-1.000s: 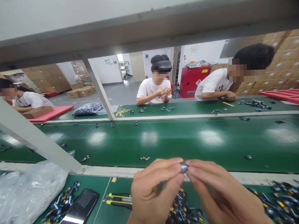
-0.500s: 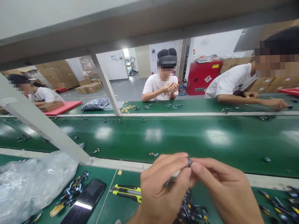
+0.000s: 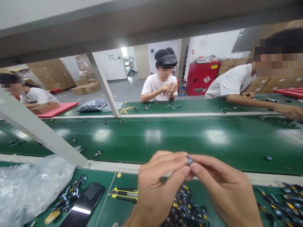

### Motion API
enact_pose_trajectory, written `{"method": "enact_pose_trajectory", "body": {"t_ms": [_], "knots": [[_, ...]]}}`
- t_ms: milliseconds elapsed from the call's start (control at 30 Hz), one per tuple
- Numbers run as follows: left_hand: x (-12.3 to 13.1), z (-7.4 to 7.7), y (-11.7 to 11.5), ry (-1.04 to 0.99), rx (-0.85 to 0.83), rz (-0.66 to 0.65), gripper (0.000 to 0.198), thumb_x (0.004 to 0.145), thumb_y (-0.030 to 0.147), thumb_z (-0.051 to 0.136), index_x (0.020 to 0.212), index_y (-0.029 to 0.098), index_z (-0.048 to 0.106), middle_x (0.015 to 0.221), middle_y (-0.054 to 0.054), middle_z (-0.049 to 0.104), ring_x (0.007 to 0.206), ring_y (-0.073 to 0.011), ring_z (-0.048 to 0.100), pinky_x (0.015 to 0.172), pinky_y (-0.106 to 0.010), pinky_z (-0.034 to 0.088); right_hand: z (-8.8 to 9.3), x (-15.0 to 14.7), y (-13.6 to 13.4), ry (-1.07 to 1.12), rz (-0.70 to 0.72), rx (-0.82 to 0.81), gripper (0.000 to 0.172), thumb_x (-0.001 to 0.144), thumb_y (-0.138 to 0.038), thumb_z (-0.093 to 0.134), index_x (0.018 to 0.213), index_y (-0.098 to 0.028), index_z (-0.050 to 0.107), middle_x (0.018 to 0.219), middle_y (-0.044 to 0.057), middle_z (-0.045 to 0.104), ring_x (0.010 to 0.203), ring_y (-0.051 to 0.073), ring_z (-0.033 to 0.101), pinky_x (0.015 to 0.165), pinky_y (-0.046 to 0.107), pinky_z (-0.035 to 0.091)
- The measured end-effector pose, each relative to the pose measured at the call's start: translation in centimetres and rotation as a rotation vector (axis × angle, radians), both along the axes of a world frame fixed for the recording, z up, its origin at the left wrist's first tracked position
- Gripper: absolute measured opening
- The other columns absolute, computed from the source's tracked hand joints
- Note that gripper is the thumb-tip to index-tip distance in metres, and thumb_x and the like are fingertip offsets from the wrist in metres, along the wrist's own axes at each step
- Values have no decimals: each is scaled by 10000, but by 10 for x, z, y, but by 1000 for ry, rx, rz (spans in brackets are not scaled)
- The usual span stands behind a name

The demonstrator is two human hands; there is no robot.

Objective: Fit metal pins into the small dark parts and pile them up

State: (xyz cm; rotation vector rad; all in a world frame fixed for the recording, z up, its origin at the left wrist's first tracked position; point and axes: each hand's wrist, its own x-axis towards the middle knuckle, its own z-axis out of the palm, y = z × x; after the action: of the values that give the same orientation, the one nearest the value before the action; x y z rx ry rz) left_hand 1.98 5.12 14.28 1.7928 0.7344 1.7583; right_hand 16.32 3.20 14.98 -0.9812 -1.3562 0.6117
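Note:
My left hand (image 3: 156, 189) and my right hand (image 3: 226, 193) meet fingertip to fingertip above the near edge of the green bench. Both pinch one small shiny dark metal part (image 3: 188, 160) between thumbs and forefingers. Below my hands lies a heap of small black and yellow parts (image 3: 184, 211). More of the same parts (image 3: 289, 204) are spread at the right.
A yellow-and-black utility knife (image 3: 123, 195), a black phone (image 3: 79, 210) and a crumpled clear plastic bag (image 3: 27, 190) lie to the left. A slanted grey frame strut (image 3: 35, 130) crosses the green conveyor belt (image 3: 167, 136). Three people sit opposite; one person's hand (image 3: 294, 112) reaches onto the belt.
My hands stay pinched on the small part, shifting slightly. The person at the right has stretched an arm out over the far bench toward the belt.

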Motion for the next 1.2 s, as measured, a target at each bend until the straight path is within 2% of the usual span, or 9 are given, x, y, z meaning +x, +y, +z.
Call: {"method": "enact_pose_trajectory", "body": {"t_ms": [133,267,467,567,700,900,1033,1100,1200], "knots": [[-2,1,0,-37,-41,-56,299,808,29,777,1010,244,821,964,-50,832,896,-205,776,810,-338,654,-4,4,-4,-172,-83,109,269,868,-124,731,1032,-318,823,927,-5,830,709,148,756,673,200,639],[-3,-1,-2,-3,-22,-52,301,821,18,761,1024,235,813,990,-53,829,925,-211,774,809,-344,652,-7,4,-3,-205,-82,145,260,876,-113,722,1029,-299,822,924,12,822,679,153,730,668,242,635],[2,-9,-2,139,240,97,392,839,-33,709,1134,220,757,1015,-50,825,928,-208,771,809,-368,638,-8,5,2,131,95,-98,67,844,-197,771,810,-230,818,724,12,767,565,150,698,529,230,612],[6,-13,-4,122,216,85,391,838,-23,719,1137,227,748,1043,-49,817,953,-210,762,826,-380,632,-13,7,5,330,251,-173,118,864,-256,774,757,-206,764,666,-4,703,501,116,620,470,220,555],[9,-14,-7,60,150,57,335,854,-3,718,1092,229,762,1011,-45,812,937,-195,754,837,-370,625,-18,5,5,443,344,-232,145,911,-263,738,782,-201,713,592,-31,668,477,104,605,464,206,520],[9,-13,-3,-131,-129,-131,39,849,217,798,870,228,768,1001,-39,755,866,-175,751,789,-338,647,-13,2,1,467,426,-335,276,924,-379,717,744,-202,607,479,-63,603,378,88,519,432,202,430],[10,-16,-1,-244,-229,-363,232,802,391,825,763,225,668,1029,-41,723,963,-198,735,845,-365,652,-9,3,-3,508,581,-420,346,870,-458,759,718,-200,585,485,-86,532,346,46,376,379,168,290],[11,-16,-2,-252,-278,-478,247,801,445,809,847,246,671,1113,-58,714,1066,-226,716,871,-371,650,-8,5,-5,528,657,-472,364,852,-484,769,717,-196,590,510,-74,545,343,33,340,355,155,244],[12,-13,-7,-229,-370,-594,450,803,520,782,1168,278,680,1278,-94,689,1253,-287,643,965,-397,619,-9,5,-6,521,751,-515,413,839,-526,765,683,-187,588,481,-67,517,333,29,327,337,148,240]]}}
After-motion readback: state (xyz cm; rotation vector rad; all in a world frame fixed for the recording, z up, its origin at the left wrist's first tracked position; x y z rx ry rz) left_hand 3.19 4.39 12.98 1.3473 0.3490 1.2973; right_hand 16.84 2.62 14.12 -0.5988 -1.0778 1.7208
